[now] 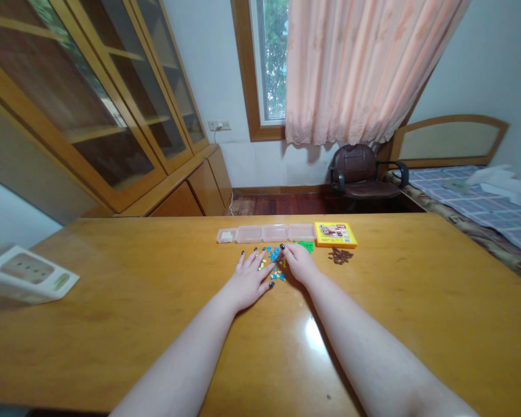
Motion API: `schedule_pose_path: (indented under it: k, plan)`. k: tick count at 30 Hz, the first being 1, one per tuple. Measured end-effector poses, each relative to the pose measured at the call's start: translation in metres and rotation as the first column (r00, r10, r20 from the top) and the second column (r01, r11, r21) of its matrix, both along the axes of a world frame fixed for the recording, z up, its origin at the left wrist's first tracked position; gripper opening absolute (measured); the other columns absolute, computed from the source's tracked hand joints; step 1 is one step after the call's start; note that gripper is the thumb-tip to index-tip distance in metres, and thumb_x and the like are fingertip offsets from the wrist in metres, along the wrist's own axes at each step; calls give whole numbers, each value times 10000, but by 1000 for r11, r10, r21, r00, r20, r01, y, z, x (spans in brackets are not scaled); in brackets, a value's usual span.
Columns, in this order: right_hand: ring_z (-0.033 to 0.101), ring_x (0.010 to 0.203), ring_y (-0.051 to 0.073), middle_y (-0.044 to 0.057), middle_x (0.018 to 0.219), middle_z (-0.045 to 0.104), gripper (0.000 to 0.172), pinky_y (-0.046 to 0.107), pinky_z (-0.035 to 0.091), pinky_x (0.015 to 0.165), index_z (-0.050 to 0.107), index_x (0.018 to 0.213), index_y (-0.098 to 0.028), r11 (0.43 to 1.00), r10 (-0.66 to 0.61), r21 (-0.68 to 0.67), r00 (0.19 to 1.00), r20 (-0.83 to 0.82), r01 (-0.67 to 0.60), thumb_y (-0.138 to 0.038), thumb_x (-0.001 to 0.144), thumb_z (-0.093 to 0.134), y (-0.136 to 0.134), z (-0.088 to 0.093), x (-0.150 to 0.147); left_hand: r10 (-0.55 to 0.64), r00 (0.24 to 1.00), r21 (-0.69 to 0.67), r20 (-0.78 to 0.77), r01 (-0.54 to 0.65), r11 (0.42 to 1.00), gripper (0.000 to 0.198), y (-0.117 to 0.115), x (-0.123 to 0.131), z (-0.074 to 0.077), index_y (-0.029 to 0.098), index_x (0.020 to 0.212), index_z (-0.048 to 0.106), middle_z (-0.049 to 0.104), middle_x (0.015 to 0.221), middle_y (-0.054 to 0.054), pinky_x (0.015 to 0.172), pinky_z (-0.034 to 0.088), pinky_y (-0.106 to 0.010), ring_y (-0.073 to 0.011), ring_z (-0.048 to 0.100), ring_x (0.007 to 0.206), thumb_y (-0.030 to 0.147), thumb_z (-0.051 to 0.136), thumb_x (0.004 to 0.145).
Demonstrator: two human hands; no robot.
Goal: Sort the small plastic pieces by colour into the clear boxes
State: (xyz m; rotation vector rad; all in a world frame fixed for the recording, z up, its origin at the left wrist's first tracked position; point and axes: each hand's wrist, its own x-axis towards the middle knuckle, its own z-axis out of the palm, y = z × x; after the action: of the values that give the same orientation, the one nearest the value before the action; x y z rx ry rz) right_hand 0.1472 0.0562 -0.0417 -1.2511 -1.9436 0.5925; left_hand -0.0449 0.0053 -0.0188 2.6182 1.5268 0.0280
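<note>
My left hand lies palm down on the wooden table with its fingers spread, beside a scatter of small blue pieces and pale yellow pieces. On the other side of that scatter, my right hand has its fingers drawn together and pointing down at the pieces. Whatever those fingertips pinch, if anything, is hidden. A pile of green pieces sits just beyond the right hand, partly covered by it. Farther right is a heap of small brown pieces.
Behind the pieces stands a row of clear plastic trays, with a yellow box at its right end. A white container is at the table's left. Past the far edge are a brown armchair and a bed.
</note>
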Motion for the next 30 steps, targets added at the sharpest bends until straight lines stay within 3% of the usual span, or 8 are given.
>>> schedule_pose_path:
  k: [4,7,14,23,30]
  plan:
    - [532,672,149,23,675,629,361,244,351,654,614,659,-175,1000,12,-22,999,44,-11,-253,910,367,-1,1,-1,-68,997,-4,34,68,998,476,-2,-2,4,388,1316,450,177,1536,-5,1110,63,-567,-300,137,1400,462,504,849]
    - [518,625,143,19,618,604,397,242,335,616,588,607,-173,1000,-12,-20,998,64,14,-264,915,355,-1,0,0,-54,998,-16,42,54,998,446,-1,-5,2,388,1296,478,190,1532,-3,1106,69,-577,-309,143,1397,478,481,858]
    - [559,713,166,56,714,645,387,250,360,664,620,688,-172,966,-259,7,966,-17,259,-276,919,327,6,-4,6,62,997,-8,54,-62,998,509,13,-3,-13,369,1363,391,185,1532,-55,1094,83,-589,-321,123,1400,525,415,880]
    - [534,607,147,28,607,616,416,234,333,585,592,586,-191,978,-205,-40,978,36,206,-280,912,347,3,0,3,3,995,19,95,-4,1000,511,9,-6,-4,307,1348,434,243,1514,-59,1119,111,-538,-300,164,1392,490,451,871]
    - [545,643,152,26,641,628,386,236,337,605,608,621,-182,989,-145,-37,989,20,146,-269,898,354,3,-3,1,-38,978,60,207,26,998,370,13,-7,0,296,1144,634,450,1394,-18,1127,187,-492,-228,318,1331,182,429,857]
